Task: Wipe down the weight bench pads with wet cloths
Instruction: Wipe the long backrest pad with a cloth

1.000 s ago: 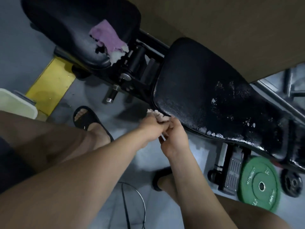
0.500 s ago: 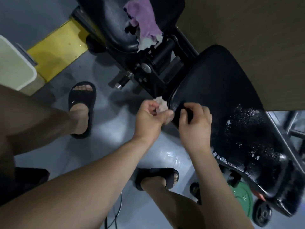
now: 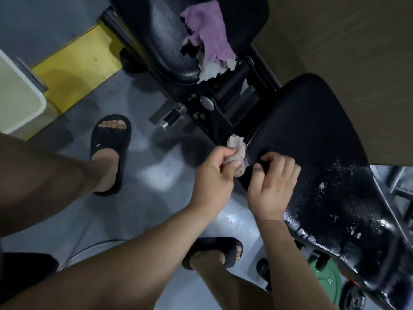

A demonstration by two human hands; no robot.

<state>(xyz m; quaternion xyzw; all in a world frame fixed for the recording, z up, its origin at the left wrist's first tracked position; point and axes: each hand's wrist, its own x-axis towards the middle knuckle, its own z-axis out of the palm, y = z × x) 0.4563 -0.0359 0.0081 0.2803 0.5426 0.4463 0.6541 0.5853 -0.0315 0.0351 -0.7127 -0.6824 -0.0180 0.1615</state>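
- Head view: grips a crumpled, nubbly off-white cloth [image 3: 236, 148] in the left hand [image 3: 214, 175], fingers curled round it, pressing it against the rounded near corner of the long pad [image 3: 312, 142].
- Smooth, glossy black there; speckled with wet white droplets further right.
- Rests the right hand [image 3: 273, 189] on that pad's edge just beside the cloth, fingers bent; cannot tell whether gripping anything.
- Above, pebbled black upper pad [image 3: 165, 41], draped with a ragged purple cloth [image 3: 210, 34].

Left hand [image 3: 214, 175] grips a pale cloth [image 3: 237, 147] against the pad [image 3: 312, 130]; right hand [image 3: 272, 189] rests curled on it.
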